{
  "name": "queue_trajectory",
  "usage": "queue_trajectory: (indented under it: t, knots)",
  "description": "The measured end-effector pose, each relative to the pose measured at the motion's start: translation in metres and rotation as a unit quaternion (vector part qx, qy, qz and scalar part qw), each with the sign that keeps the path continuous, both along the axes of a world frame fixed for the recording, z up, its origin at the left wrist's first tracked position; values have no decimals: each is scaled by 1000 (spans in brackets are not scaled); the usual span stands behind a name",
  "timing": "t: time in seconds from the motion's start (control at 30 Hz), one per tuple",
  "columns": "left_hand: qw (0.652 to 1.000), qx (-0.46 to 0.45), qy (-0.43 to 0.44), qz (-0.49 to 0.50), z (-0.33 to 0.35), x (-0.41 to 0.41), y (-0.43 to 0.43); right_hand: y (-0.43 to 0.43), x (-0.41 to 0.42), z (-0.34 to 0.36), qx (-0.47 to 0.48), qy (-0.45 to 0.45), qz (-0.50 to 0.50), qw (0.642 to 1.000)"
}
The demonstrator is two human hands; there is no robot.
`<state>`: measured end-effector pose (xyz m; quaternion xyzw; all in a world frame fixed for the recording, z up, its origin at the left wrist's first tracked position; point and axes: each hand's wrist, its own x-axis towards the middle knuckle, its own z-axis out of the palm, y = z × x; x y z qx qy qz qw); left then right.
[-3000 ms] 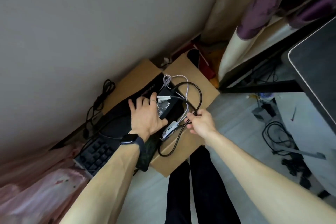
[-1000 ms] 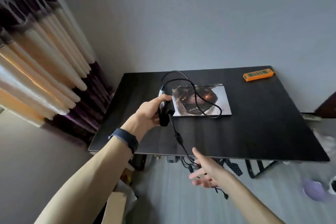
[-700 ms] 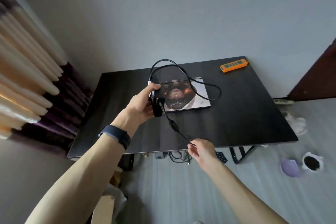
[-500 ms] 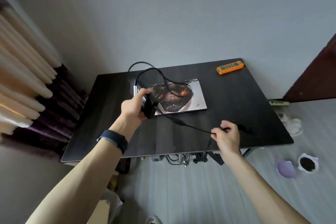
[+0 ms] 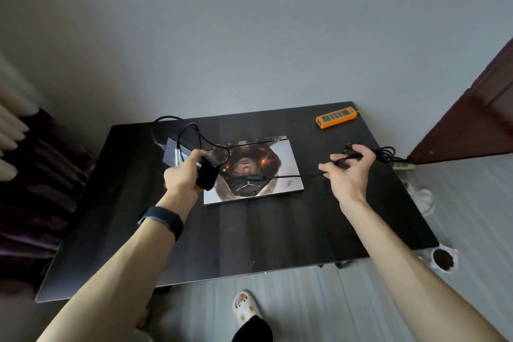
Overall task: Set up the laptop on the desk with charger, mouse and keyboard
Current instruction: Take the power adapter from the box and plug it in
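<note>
Hanging at the far left, a dark and cream curtain borders the black desk, which stands against a grey wall. Just right of it, the left hand, with a dark wristband on its wrist, hovers over the desk's left half with its fingers and thumb curled round the black charger brick; a grey block shows behind the knuckles, though what it is cannot be told. One black cable loops up behind the brick, and another stretch runs rightward across the closed laptop, which lies flat in the middle of the desk with a printed picture on its lid. Further right, the right hand pinches a bunch of that cable between thumb and fingers, the remaining fingers loosely spread. An orange power strip lies at the desk's far right corner, near a brown door. Below the desk's near edge, a pale slipper rests on the grey floor
</note>
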<state>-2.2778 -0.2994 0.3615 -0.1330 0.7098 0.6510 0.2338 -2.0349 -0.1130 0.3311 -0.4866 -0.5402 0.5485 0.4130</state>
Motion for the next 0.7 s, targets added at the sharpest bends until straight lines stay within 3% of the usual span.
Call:
queue_trajectory:
  t: [0.23, 0.37, 0.57, 0.7]
  knots:
    - [999, -23, 7, -41, -14, -65, 66, 68, -52, 35, 117, -104, 95, 983]
    - [991, -59, 76, -90, -12, -97, 106, 102, -77, 43, 153, -128, 128, 972]
    - [961, -118, 180, -174, 8, -129, 165, 152, -127, 43, 138, -153, 176, 963]
    - [949, -140, 212, -186, 7, -143, 202, 196, -149, 28, 24, -111, 200, 973]
